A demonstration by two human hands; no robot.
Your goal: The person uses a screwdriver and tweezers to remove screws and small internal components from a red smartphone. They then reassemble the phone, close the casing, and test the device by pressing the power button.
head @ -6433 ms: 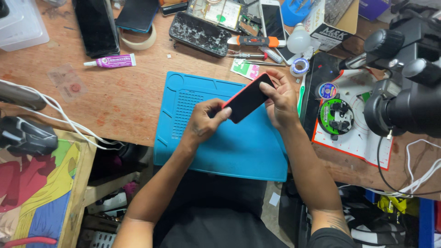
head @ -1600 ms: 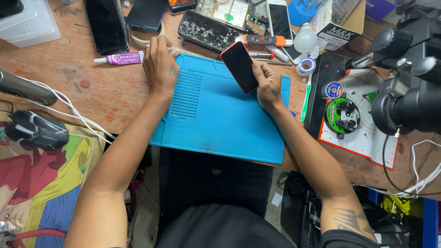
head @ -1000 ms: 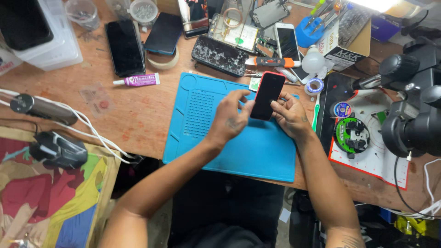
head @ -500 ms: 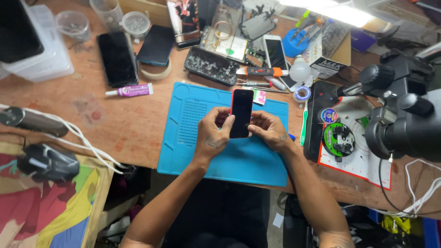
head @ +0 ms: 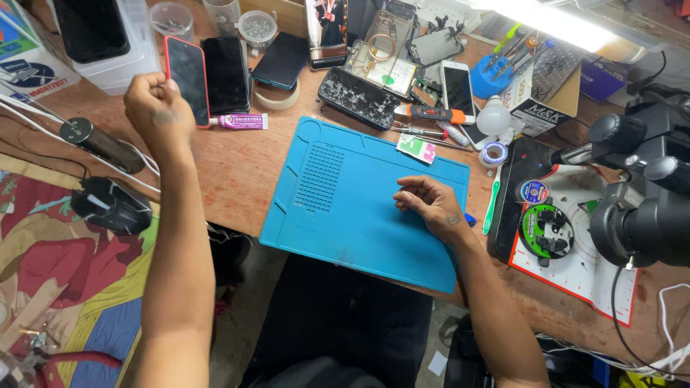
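My left hand is stretched out to the far left of the desk. Its fingers are closed on the lower edge of a red-edged phone with a dark screen, which stands beside a black phone. My right hand rests on the right part of the blue work mat. Its fingers are loosely curled and it holds nothing. The rest of the mat is bare.
A glue tube lies below the black phone. Behind the mat are a phone with a cracked back, a white phone and an orange-handled screwdriver. A microscope and a solder spool stand at right. A black corded device sits at left.
Both hands held the phone over the mat half a second ago. Now my left hand has carried it up to the far left, and my right hand has dropped onto the mat.
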